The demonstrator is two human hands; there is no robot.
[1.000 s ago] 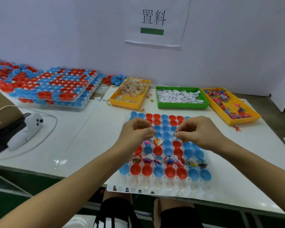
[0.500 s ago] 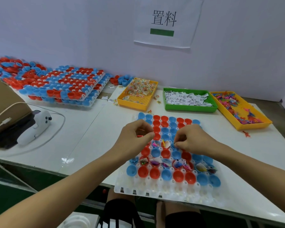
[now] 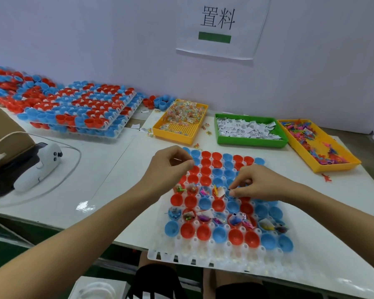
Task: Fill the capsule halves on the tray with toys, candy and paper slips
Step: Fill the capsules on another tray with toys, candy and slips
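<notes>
A white tray point(image 3: 203, 256) holds rows of red and blue capsule halves. Two of its rows hold toys, candy and slips. My left hand point(image 3: 167, 169) hovers over the tray's far left corner with its fingers curled, thumb against fingertips, pinching small pieces I cannot make out. My right hand point(image 3: 255, 185) is low over the middle of the tray. Its fingertips pinch a tiny item above a blue half, beside a red half that holds a white paper slip point(image 3: 221, 192).
Behind the tray stand a yellow candy bin point(image 3: 183, 135), a green bin of paper slips point(image 3: 251, 143) and a yellow toy bin point(image 3: 333, 168). Stacked trays of capsule halves point(image 3: 78, 108) lie at the far left. A white controller point(image 3: 38, 168) and a cardboard box point(image 3: 0, 126) are at the left edge.
My right hand has come down and toward me over the partly filled row. My left hand stays raised near the tray's far left. The camera view has shifted a little.
</notes>
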